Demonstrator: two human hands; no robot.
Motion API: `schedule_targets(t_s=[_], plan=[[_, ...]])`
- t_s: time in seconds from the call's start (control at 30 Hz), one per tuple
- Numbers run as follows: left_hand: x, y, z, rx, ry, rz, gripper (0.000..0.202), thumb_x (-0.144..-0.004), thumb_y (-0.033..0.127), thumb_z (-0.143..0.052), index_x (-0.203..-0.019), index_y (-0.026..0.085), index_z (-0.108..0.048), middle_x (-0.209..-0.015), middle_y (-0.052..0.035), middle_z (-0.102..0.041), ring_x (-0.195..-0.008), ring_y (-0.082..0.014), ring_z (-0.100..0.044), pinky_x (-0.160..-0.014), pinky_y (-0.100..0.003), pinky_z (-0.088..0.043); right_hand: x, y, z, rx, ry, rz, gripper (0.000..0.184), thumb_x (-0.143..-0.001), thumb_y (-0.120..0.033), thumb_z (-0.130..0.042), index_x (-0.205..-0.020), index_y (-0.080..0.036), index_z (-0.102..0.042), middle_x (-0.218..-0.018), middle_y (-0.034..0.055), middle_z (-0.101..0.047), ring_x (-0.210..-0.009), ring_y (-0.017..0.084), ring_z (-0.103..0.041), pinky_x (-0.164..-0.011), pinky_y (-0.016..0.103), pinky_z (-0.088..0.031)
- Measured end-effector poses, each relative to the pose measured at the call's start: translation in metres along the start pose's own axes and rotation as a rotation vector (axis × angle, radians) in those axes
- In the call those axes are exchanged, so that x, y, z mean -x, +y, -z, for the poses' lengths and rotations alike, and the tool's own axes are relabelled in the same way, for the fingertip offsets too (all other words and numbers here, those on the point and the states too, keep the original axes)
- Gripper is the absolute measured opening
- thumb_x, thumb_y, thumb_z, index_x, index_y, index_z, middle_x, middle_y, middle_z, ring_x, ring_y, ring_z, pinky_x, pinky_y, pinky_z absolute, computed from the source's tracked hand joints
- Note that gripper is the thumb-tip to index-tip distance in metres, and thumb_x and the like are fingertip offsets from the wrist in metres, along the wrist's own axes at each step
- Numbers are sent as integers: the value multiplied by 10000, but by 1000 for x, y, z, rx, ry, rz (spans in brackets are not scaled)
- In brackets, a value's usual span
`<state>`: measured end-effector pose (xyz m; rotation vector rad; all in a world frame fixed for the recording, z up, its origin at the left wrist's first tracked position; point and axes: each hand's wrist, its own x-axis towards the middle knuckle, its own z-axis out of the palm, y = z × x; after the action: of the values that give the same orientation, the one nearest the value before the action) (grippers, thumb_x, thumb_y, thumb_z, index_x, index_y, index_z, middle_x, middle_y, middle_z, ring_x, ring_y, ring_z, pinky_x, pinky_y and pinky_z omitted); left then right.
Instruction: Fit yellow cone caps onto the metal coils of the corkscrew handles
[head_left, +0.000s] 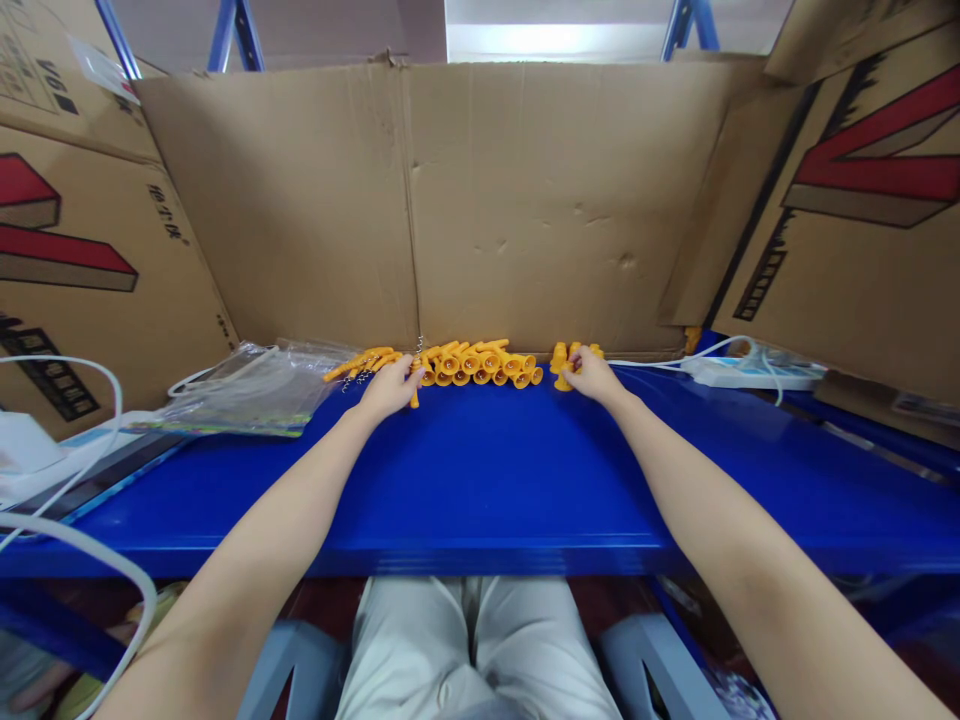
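My left hand (391,387) is closed on an orange-handled corkscrew (415,399), whose metal spiral points up above the fingers. More orange corkscrews (361,364) lie in a loose pile just left of and behind that hand. Between my hands, a stacked row of orange pieces with round, flared open ends (482,376) rests against the cardboard, open ends facing me. At the right, my right hand (591,376) has its fingers closed around an orange flared cup-like piece (564,382). Others like it (559,355) stand beside the fingers, partly hidden by them.
A blue table (487,480) carries everything. Cardboard (525,200) walls it at the back, with printed boxes (82,270) at both sides. Clear plastic bags (232,395) lie at left. A white power strip (754,373) with cables lies at right; another white cable (112,580) loops front left.
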<state>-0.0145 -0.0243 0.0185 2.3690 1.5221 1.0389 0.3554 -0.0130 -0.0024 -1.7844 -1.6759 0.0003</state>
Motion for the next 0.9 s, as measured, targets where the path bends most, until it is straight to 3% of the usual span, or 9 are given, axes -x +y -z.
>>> schedule_targets(t_s=[0.2, 0.37, 0.53, 0.73, 0.9], plan=[[0, 0, 0, -2, 10, -7, 208, -867, 354, -426, -709, 227, -384, -729, -35, -652, -680, -188, -613, -651, -301, -464, -2, 1, -5, -10, -230, -14, 170, -714, -263, -675, -795, -172, -557, -791, 86, -639, -784, 257, -634, -729, 350, -487], [-1, -3, -1, -13, 20, -15, 204, -868, 365, -419, -726, 219, -419, -738, -29, -659, -689, -179, -615, -651, -288, -465, -2, 0, -6, 32, -291, 6, 192, -749, -320, -655, -826, -151, -608, -799, 115, -659, -803, 290, -647, -741, 381, -498], [-5, -11, -5, -148, -65, -19, 191, -828, 372, -497, -747, 200, -514, -741, -32, -663, -694, -183, -610, -635, -279, -447, -1, -3, -5, 66, -336, -33, 278, -780, -351, -649, -939, -123, -640, -889, 142, -676, -856, 299, -652, -783, 383, -493], [-5, -10, -4, -317, -287, -11, 138, -779, 321, -567, -774, 191, -612, -800, -46, -673, -754, -203, -617, -664, -287, -432, 3, -9, -3, 180, -319, -7, 386, -799, -422, -627, -1042, -123, -650, -987, 167, -675, -951, 344, -640, -849, 419, -468], [-4, -12, -5, -314, -230, -125, 187, -787, 323, -560, -862, 186, -664, -953, -79, -683, -900, -226, -624, -781, -319, -458, 10, -24, 6, 341, -273, 26, 471, -829, -356, -566, -1215, -87, -567, -1176, 222, -604, -1153, 394, -536, -965, 485, -372]])
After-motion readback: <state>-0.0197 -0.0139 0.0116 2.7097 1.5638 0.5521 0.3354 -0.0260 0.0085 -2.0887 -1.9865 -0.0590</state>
